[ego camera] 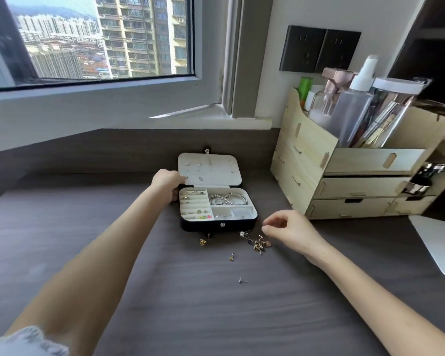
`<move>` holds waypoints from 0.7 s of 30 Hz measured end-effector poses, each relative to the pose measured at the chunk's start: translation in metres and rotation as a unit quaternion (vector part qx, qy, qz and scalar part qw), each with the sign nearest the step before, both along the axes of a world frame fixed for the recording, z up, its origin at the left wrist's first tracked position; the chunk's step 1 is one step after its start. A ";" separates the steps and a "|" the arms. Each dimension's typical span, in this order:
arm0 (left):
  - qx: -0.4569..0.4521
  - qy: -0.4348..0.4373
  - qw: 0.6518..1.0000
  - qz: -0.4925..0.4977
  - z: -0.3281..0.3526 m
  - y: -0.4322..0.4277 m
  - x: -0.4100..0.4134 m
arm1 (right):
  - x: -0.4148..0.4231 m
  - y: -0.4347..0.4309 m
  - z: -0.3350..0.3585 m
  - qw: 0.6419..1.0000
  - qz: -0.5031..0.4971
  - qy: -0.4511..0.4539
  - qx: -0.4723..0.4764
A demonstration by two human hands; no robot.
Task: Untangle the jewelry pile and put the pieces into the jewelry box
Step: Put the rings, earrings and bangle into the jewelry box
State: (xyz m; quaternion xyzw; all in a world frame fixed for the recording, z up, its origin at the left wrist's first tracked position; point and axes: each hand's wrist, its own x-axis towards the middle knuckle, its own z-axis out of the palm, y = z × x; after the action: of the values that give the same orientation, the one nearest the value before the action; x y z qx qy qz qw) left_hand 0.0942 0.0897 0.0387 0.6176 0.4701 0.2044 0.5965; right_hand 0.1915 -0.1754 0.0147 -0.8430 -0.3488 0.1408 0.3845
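A: Item one, the jewelry box [203,224]. Where do we log it?

B: Centre of the frame, on the dark desk [139,253], with its lid [216,163] thrown back toward the window. We count rings in the left-hand slots and small studs below them. Bangles and a beaded bracelet sit in the upper right compartment, and a few earrings are pinned in the lid. The lower right compartments look nearly bare.

A: So we enter part of the job as done. What is outstanding?

B: The jewelry pile [261,244], just below the box's lower right corner, a small knot of gold earrings not yet separated. Four strays lie apart from it:
- a gold piece [203,242] below the box's left corner
- a pale one [243,234] close under the front wall
- a small pendant [231,257] lower down
- a stud [242,280] lowest of all

A: Hands?

B: The left hand [166,185] grips the box's left side at the hinge, steadying it, we judge. The right hand [289,231] hovers just right of the pile, thumb and forefinger drawn together. Whether they pinch anything we cannot tell.

A: Surroundings?

B: A wooden organiser [344,176] with bottles, at the right of the frame.
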 end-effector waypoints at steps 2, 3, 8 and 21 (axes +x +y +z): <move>0.024 -0.013 0.999 0.019 0.004 0.006 -0.004 | 0.007 0.004 -0.006 0.998 -0.030 -0.050 0.001; 0.040 -0.012 0.999 0.031 0.005 0.009 -0.008 | 0.009 0.008 -0.009 0.998 -0.037 -0.059 0.004; 0.020 -0.015 0.997 0.069 0.006 0.023 -0.031 | -0.001 0.022 -0.015 0.999 0.004 -0.018 0.047; -0.017 -0.017 0.995 0.095 -0.006 0.038 -0.043 | -0.054 0.017 -0.009 0.971 0.227 -0.055 0.044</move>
State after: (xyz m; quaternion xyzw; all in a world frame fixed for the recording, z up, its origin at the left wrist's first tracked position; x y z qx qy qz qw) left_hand 0.0511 0.1278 0.0326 0.5565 0.5200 0.2625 0.5924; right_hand 0.1371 -0.1583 0.0058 -0.7302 -0.5577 0.1628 0.3594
